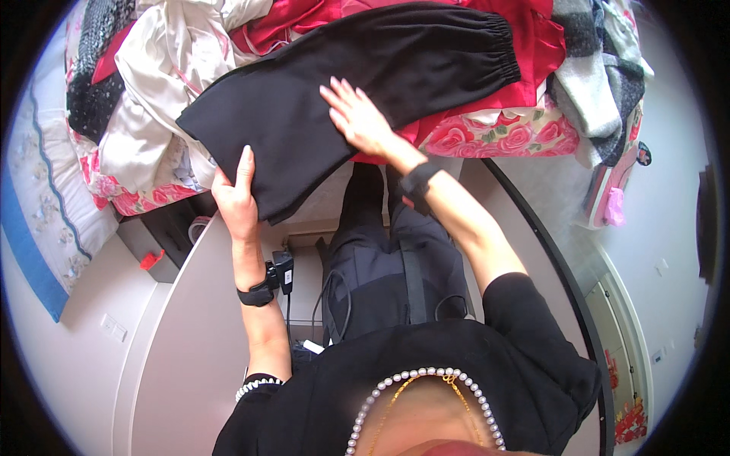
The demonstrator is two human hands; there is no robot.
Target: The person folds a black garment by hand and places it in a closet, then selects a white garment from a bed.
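A pair of black trousers [365, 62] with a gathered elastic waistband lies lengthwise over the heaped clothes, folded along its length. Its waist points to the right, and the leg ends hang over the near edge at the left. My left hand [236, 196] grips the hem corner, thumb on top and the other fingers hidden beneath the cloth. My right hand [359, 119] rests flat on the middle of the trousers with its fingers extended. Below the black cloth spreads a bright red satin garment [536, 40]. Cream satin fabric [154, 74] lies crumpled to the left.
Rose-patterned bedding [513, 137] shows along the near edge. A grey and white checked woolen cloth [587, 85] hangs at the right. A dark cabinet [154, 239] stands at the lower left. A curved panel with a black edge [547, 245] runs along my right side.
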